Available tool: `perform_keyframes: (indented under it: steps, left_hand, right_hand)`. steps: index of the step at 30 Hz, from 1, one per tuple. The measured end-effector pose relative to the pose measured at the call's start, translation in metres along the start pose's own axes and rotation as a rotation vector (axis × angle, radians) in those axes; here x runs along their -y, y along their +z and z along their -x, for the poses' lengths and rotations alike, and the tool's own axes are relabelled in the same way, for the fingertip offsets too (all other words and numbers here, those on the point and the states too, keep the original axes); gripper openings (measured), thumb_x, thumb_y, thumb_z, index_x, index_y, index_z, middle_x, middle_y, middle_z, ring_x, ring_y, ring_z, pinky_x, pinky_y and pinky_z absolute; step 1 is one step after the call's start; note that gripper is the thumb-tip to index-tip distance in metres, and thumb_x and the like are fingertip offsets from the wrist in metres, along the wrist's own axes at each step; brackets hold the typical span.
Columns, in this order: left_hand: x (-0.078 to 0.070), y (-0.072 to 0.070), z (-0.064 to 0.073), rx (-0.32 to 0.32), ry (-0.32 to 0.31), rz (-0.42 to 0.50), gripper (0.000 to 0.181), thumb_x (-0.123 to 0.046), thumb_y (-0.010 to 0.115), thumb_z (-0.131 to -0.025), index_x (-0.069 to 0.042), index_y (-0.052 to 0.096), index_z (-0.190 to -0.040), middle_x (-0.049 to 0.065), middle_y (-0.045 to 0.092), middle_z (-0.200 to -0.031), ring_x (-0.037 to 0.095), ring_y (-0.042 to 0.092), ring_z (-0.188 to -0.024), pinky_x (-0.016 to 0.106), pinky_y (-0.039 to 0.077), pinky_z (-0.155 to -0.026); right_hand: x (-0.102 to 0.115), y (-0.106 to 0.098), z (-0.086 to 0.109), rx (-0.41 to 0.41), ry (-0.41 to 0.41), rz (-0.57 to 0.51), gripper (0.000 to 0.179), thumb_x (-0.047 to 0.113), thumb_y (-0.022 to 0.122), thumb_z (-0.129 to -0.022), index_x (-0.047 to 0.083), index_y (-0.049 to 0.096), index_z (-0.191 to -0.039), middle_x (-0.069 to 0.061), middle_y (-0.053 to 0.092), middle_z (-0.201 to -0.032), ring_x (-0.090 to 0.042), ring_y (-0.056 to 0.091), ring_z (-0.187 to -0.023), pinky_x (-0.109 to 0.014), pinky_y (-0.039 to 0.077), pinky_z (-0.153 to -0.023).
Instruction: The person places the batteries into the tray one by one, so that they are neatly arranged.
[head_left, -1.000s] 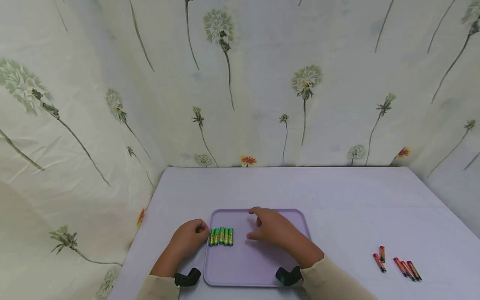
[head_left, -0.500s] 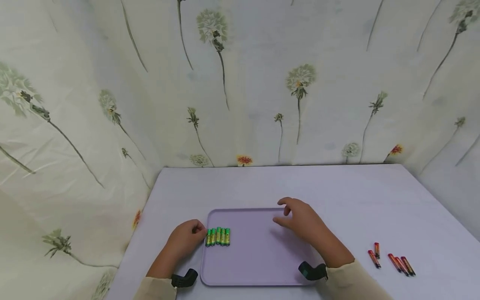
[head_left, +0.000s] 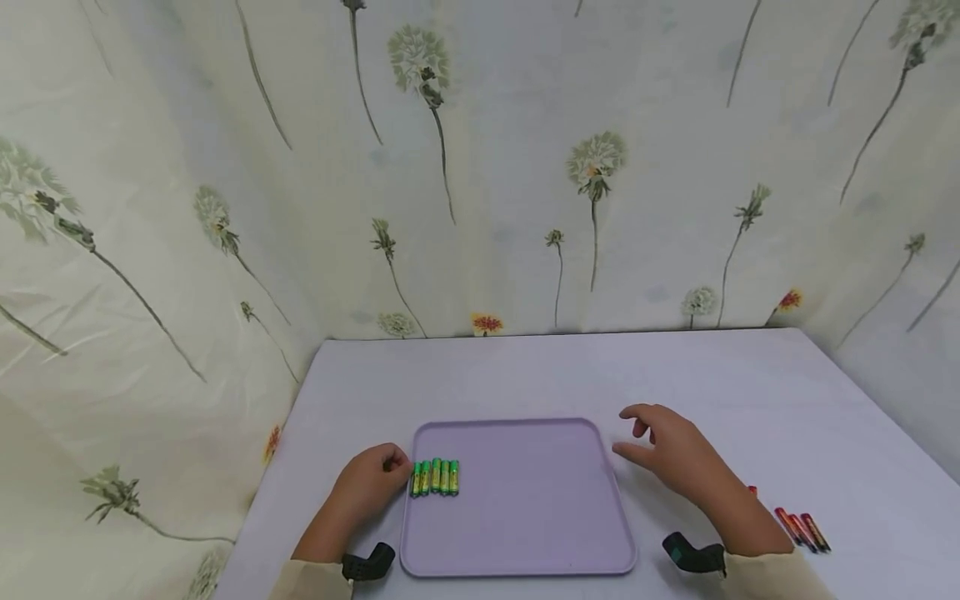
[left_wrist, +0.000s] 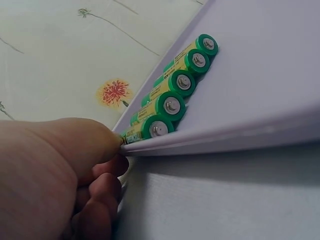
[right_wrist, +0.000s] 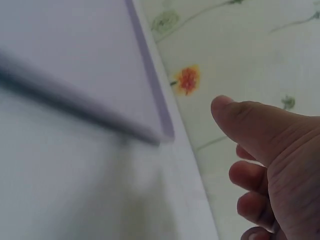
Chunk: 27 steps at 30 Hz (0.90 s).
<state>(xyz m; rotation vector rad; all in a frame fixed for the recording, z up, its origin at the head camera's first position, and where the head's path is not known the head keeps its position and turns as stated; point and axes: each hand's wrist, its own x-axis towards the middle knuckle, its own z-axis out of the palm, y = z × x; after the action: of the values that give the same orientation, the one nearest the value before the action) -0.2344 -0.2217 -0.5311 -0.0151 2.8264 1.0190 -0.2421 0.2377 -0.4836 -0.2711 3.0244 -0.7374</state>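
Observation:
A shallow lilac tray lies on the table. Several green-and-yellow batteries stand side by side in a row along its left edge; the left wrist view shows their button ends. My left hand is at the tray's left rim, the thumb and curled fingers pinching the edge beside the nearest battery. Off the tray's right side, my right hand hovers over the table with thumb and forefinger spread, holding nothing. Red batteries lie farther right; one more is mostly hidden behind the right forearm.
A white-covered table carries everything. Behind it and at the sides hangs a pale cloth printed with dandelions. A black wrist camera sits on the right wrist, another on the left.
My right hand has moved right, from above the tray to beyond its right edge, and its forearm now covers some red batteries. The left hand and the green batteries stay put.

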Motion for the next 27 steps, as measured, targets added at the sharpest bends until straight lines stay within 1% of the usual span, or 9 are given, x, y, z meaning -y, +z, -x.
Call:
perform_keyframes:
  steps: [4,8,11,15,18,21,23,27]
  left_hand:
    - [0.001,-0.001,0.0,-0.008,0.001,-0.009,0.011,-0.032,0.069,-0.099,-0.024,0.068,-0.092,-0.005,0.06,-0.086,0.015,0.054,-0.084,0.036,0.042,-0.074]
    - [0.001,0.0,0.0,-0.008,0.006,-0.005,0.011,-0.032,0.069,-0.098,-0.023,0.068,-0.092,-0.005,0.06,-0.085,0.015,0.054,-0.083,0.036,0.041,-0.073]
    - [0.0,0.002,0.0,-0.005,0.006,-0.002,0.011,-0.033,0.069,-0.098,-0.024,0.068,-0.092,-0.005,0.06,-0.085,0.015,0.054,-0.083,0.035,0.041,-0.073]
    - [0.0,0.003,0.001,0.001,0.005,-0.004,0.011,-0.033,0.07,-0.099,-0.024,0.068,-0.093,-0.005,0.06,-0.086,0.015,0.054,-0.083,0.035,0.042,-0.073]
    - [-0.001,0.002,0.001,0.002,0.004,-0.006,0.011,-0.032,0.07,-0.099,-0.023,0.068,-0.093,-0.005,0.061,-0.086,0.015,0.054,-0.083,0.035,0.042,-0.073]
    - [-0.001,0.002,0.001,-0.003,0.003,-0.007,0.011,-0.032,0.069,-0.099,-0.023,0.068,-0.093,-0.005,0.061,-0.086,0.015,0.054,-0.083,0.035,0.042,-0.073]
    - [-0.001,0.002,0.0,-0.004,0.003,-0.008,0.011,-0.032,0.069,-0.099,-0.023,0.068,-0.093,-0.005,0.061,-0.085,0.015,0.054,-0.083,0.035,0.042,-0.073]
    - [0.001,0.003,0.001,-0.001,0.002,-0.004,0.011,-0.033,0.069,-0.099,-0.023,0.069,-0.093,-0.005,0.06,-0.085,0.015,0.053,-0.082,0.035,0.041,-0.072]
  right_hand:
    - [-0.016,-0.005,0.007,0.026,-0.01,0.04,0.057,0.041,0.084,-0.088,0.009,0.065,-0.131,-0.002,0.065,-0.103,-0.022,0.057,-0.093,-0.037,0.047,-0.072]
    - [-0.032,-0.012,0.015,0.045,-0.001,0.065,0.058,0.042,0.084,-0.087,0.008,0.066,-0.13,-0.002,0.066,-0.104,-0.023,0.059,-0.095,-0.04,0.049,-0.075]
    - [-0.048,-0.018,0.023,0.058,0.012,0.084,0.06,0.045,0.084,-0.086,0.008,0.066,-0.13,-0.003,0.066,-0.104,-0.025,0.06,-0.097,-0.044,0.051,-0.079]
    - [-0.071,-0.026,0.038,0.059,0.029,0.12,0.064,0.052,0.084,-0.083,0.011,0.067,-0.129,-0.003,0.067,-0.107,-0.034,0.057,-0.107,-0.053,0.049,-0.086]
    - [-0.085,-0.033,0.049,0.048,0.031,0.173,0.071,0.06,0.085,-0.078,0.015,0.068,-0.129,-0.003,0.068,-0.111,-0.042,0.051,-0.116,-0.061,0.045,-0.09]
    - [-0.097,-0.039,0.059,0.055,0.047,0.225,0.081,0.069,0.086,-0.07,0.018,0.068,-0.131,-0.003,0.069,-0.117,-0.047,0.047,-0.121,-0.067,0.042,-0.089]
    - [-0.104,-0.042,0.065,0.071,0.057,0.248,0.088,0.074,0.085,-0.066,0.019,0.068,-0.132,-0.005,0.07,-0.121,-0.05,0.046,-0.122,-0.07,0.042,-0.085]
    - [-0.115,-0.042,0.076,0.081,0.053,0.282,0.093,0.079,0.084,-0.061,0.021,0.068,-0.132,-0.005,0.07,-0.126,-0.051,0.048,-0.12,-0.07,0.044,-0.079]
